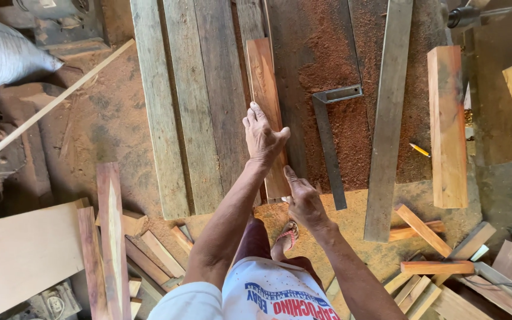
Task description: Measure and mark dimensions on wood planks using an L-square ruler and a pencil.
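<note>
A reddish board (266, 106) lies on the table (197, 89), its long axis running straight away from the person. The left hand (262, 137) presses flat on it, fingers spread; the right hand (303, 198) grips its near end. A steel square (330, 136) lies just right of the board.

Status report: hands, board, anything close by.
Left hand flat on reddish board. Right hand at its near end. Metal square lies beside it in sawdust.
</note>
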